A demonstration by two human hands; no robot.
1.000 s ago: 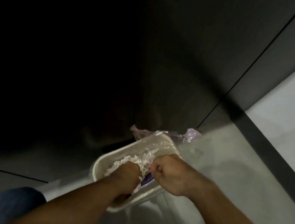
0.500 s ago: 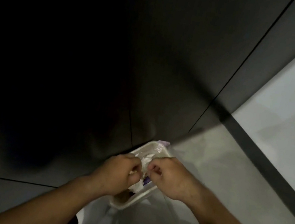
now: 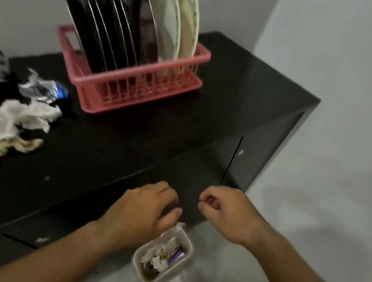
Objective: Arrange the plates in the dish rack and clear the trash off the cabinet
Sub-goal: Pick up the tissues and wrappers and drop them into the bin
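Observation:
A pink dish rack [image 3: 139, 88] stands on the black cabinet [image 3: 103, 151] with several dark and white plates [image 3: 136, 22] upright in it. A heap of crumpled white paper and foil trash [image 3: 8, 114] lies on the cabinet's left end. A small beige bin [image 3: 184, 259] on the floor holds paper scraps and a purple wrapper. My left hand [image 3: 142, 212] hovers just above the bin, fingers loosely curled, holding nothing I can see. My right hand [image 3: 224, 212] is in front of the cabinet door, fingers curled in, with nothing visible in it.
The cabinet's front has doors with a thin gap [image 3: 231, 161]. Grey floor [image 3: 300, 235] lies to the right and a pale wall [image 3: 344, 57] rises behind the cabinet. A few small crumbs [image 3: 46, 177] dot the cabinet top.
My view has lifted from the bin up to the cabinet top. Both hands have come out of the bin and moved apart, leaving the paper scraps inside it.

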